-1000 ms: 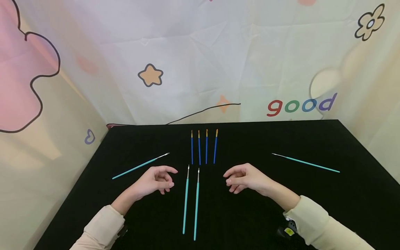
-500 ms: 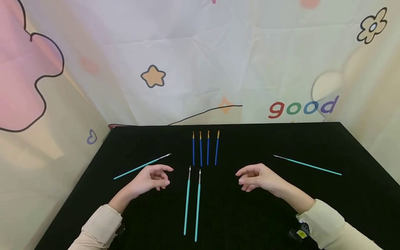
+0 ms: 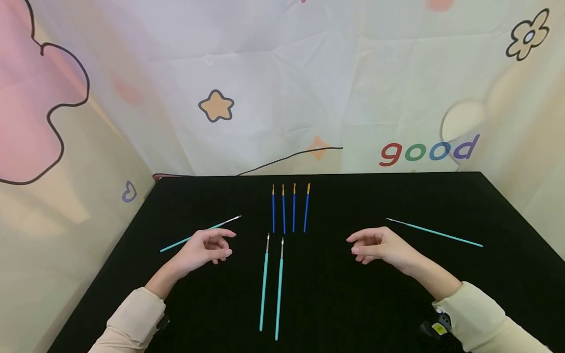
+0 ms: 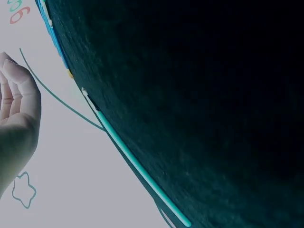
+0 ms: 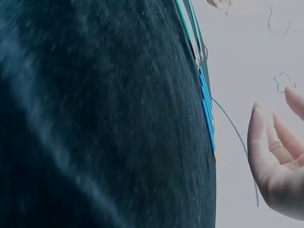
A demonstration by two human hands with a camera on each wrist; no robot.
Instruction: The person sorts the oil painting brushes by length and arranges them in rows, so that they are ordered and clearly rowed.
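Observation:
My left hand [image 3: 200, 250], fingers loosely bent and holding nothing, overlaps the middle of a turquoise paintbrush [image 3: 176, 243] in the head view. My right hand [image 3: 384, 247] is likewise relaxed and holds nothing, below and left of another turquoise paintbrush [image 3: 441, 236]. Between the hands, two more turquoise paintbrushes, a left one [image 3: 264, 289] and a right one [image 3: 279, 294], lie side by side with their tips pointing away. Beyond them several blue paintbrushes [image 3: 284, 211] with yellow ends lie in a row. The left wrist view shows a turquoise paintbrush [image 4: 142, 171] on the black cloth.
A black cloth [image 3: 335, 314] covers the table. Behind it hangs a pale curtain [image 3: 282, 88] printed with a star, a flower and the word "good". A dark device [image 3: 443, 323] is strapped under the right cuff.
Both hands have moved outward, away from each other: the left to the left, over its brush, the right to the right. The paintbrushes stay in place; the head view shifted slightly.

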